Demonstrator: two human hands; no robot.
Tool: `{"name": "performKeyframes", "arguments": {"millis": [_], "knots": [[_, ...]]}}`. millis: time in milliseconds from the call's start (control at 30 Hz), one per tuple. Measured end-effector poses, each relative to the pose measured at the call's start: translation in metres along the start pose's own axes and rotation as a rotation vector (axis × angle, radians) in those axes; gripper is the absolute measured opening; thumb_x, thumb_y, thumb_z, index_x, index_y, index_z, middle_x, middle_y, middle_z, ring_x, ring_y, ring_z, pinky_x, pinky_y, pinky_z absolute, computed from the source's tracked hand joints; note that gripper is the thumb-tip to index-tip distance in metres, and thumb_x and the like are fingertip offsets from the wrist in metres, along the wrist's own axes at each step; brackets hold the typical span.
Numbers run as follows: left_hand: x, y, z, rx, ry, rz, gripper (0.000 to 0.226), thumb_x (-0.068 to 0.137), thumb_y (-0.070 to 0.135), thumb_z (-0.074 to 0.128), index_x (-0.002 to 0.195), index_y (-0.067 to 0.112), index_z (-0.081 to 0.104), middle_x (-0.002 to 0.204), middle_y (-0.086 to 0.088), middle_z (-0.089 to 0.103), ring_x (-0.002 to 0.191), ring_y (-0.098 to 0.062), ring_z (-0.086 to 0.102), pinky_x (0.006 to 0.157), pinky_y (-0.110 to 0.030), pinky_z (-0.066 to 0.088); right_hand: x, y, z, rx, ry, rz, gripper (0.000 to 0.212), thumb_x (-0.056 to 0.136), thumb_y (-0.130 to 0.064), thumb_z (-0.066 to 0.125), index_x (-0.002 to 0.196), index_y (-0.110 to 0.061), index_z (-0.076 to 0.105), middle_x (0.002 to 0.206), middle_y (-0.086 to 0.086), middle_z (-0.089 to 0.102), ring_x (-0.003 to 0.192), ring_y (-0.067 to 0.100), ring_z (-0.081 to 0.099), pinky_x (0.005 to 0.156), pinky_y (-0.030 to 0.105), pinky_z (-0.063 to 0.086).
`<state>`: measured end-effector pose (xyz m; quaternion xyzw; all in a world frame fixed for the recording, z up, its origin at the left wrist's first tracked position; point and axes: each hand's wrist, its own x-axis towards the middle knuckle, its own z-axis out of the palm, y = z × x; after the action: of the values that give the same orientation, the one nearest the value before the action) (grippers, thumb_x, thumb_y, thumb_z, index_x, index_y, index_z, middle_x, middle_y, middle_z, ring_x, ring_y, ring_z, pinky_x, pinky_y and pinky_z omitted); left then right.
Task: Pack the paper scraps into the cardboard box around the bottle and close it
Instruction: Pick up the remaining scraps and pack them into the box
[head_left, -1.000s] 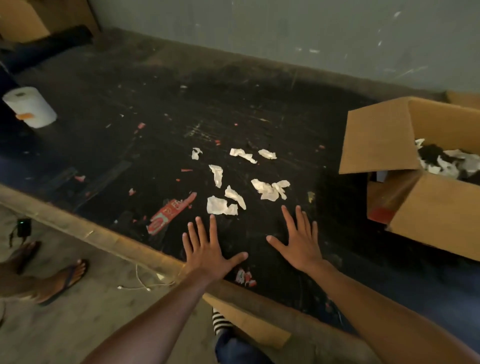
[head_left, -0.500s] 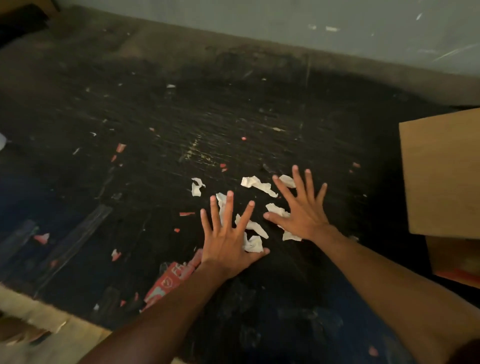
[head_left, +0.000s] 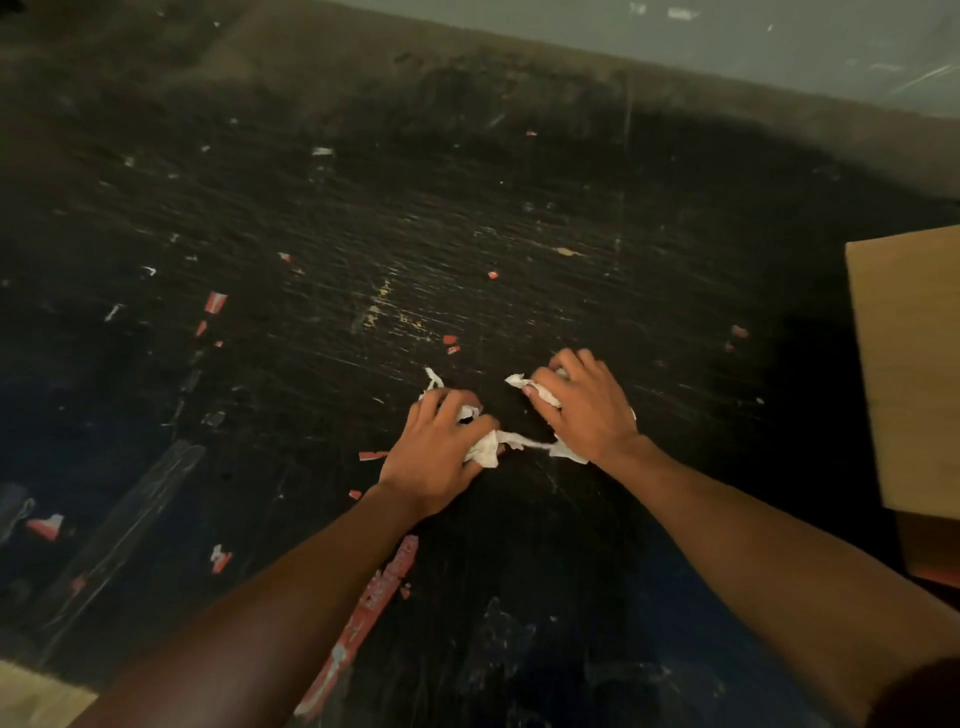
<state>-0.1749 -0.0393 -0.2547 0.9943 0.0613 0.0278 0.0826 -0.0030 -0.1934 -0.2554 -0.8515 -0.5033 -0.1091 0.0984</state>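
Note:
White paper scraps (head_left: 519, 442) lie bunched on the dark scratched table (head_left: 363, 234), gathered between my two hands. My left hand (head_left: 434, 454) has its fingers curled over a clump of scraps, with bits sticking out at its fingertips and thumb. My right hand (head_left: 584, 408) is curled over another clump, a torn end poking out at its fingertips. A thin strip of paper runs between both hands. Only a brown flap of the cardboard box (head_left: 909, 364) shows at the right edge. The bottle and the box's inside are out of view.
A red printed strip (head_left: 363, 618) lies under my left forearm. Small red and white bits (head_left: 214, 302) dot the table to the left. A grey wall (head_left: 779, 47) bounds the table's far side. The table's near edge shows at the bottom left.
My hands went from spread flat above the scraps to curled down on them, raking the loose pieces into two clumps. The view moved closer and left; most of the box left the frame.

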Motion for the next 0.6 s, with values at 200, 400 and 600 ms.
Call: {"name": "performKeyframes", "arguments": {"millis": [200,400,600], "knots": [[0.056,-0.068,0.009,-0.023,-0.054,0.048,0.038,0.090,0.028,0.063,0.125,0.021,0.053,0.119,-0.004,0.061,0.107,-0.022,0.056,0.090,-0.034,0.044,0.052,-0.004,0.056,0.120,0.063,0.151,0.035,0.097,-0.042,0.041,0.091,-0.017,0.063,0.070,0.001,0.065,0.054,0.022,0.063,0.046,0.034,0.050],[0.102,-0.115,0.030,-0.136,-0.145,-0.145,0.036,0.093,0.035,0.059,0.125,0.022,0.046,0.106,0.001,0.068,0.094,-0.019,0.066,0.078,-0.039,0.054,0.091,0.006,0.088,0.231,-0.101,0.319,0.036,0.099,-0.040,0.042,0.101,-0.013,0.065,0.062,0.000,0.060,0.057,0.021,0.064,0.061,0.038,0.054],[0.130,-0.147,0.047,-0.127,-0.335,-0.157,0.043,0.095,0.034,0.056,0.133,0.022,0.040,0.107,-0.005,0.067,0.097,-0.024,0.065,0.079,-0.041,0.052,0.109,0.029,0.116,0.433,-0.319,0.606,0.036,0.095,-0.050,0.041,0.095,-0.021,0.062,0.075,0.005,0.066,0.072,0.023,0.064,0.070,0.045,0.055]]}}
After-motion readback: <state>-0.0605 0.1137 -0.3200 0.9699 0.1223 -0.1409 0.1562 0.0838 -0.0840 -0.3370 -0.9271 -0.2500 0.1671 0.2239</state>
